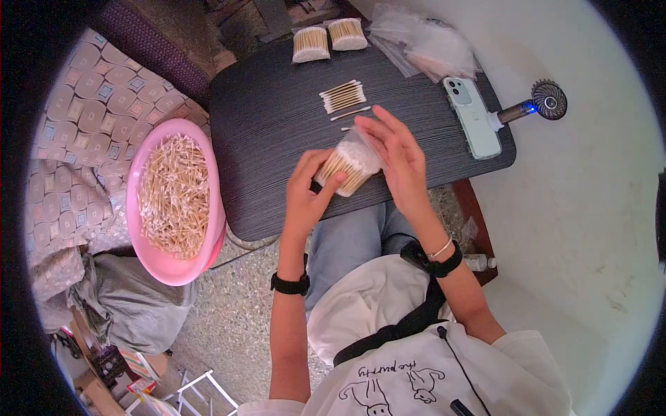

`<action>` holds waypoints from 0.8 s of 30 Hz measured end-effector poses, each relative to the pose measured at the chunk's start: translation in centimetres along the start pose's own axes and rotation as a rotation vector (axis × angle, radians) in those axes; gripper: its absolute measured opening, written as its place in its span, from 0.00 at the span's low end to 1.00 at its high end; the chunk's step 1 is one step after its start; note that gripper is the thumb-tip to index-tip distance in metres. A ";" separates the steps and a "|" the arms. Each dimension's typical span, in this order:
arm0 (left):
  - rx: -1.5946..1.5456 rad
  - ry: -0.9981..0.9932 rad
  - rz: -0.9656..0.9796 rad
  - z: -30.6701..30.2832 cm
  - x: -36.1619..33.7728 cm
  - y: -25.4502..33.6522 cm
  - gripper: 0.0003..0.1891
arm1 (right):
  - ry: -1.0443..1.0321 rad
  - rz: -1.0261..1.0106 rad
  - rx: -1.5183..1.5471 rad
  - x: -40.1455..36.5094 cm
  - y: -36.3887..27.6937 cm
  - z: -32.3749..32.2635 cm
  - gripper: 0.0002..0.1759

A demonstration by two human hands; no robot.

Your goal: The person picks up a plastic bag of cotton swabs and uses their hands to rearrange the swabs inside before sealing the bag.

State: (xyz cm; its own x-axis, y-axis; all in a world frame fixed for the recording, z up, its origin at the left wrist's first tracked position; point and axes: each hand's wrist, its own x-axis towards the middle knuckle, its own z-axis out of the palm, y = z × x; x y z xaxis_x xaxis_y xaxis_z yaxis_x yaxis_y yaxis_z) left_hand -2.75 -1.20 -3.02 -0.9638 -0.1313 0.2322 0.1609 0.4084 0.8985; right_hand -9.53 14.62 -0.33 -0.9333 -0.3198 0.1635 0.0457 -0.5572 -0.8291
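Observation:
My left hand [306, 191] is wrapped round a clear bag of cotton swabs [345, 170], tilted above the near edge of the dark table [263, 145]. At the bag's upper right, my right hand [400, 156] has its fingertips on the clear plastic of its open end. Beyond the bag lie a small row of swabs [343, 97] and a loose swab [350, 113]; another swab is partly hidden behind the bag. Two filled bags of swabs [310, 44] [347, 35] rest at the table's far edge.
Left of the table is a pink basin [134, 201] full of loose swabs. Empty plastic bags [430, 48] lie at the far right, near a phone [474, 121] and a small fan [548, 100]. A white wall [583, 194] borders the right side.

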 end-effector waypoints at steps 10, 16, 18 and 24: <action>-0.389 0.136 -0.045 0.5 -0.4 0.3 0.21 | -0.243 0.156 -0.171 -0.8 2.0 -0.2 0.24; -0.353 0.136 -0.042 0.5 -0.5 0.4 0.22 | -0.202 0.154 -0.133 -1.0 2.3 0.0 0.22; -0.280 0.141 -0.035 0.6 -0.3 0.8 0.21 | -0.177 0.131 -0.139 -1.2 2.3 0.0 0.21; -0.307 0.176 -0.107 0.5 -0.4 0.5 0.19 | -0.194 0.094 -0.243 -1.2 2.5 -0.1 0.21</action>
State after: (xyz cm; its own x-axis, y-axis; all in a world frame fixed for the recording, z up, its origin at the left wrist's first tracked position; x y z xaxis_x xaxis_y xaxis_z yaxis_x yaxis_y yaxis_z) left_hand -2.35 -0.50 -2.91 -0.9314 -0.3231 0.1678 0.1436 0.0974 0.9848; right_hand -8.32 13.69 -2.66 -0.8426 -0.5143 0.1594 0.0206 -0.3266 -0.9450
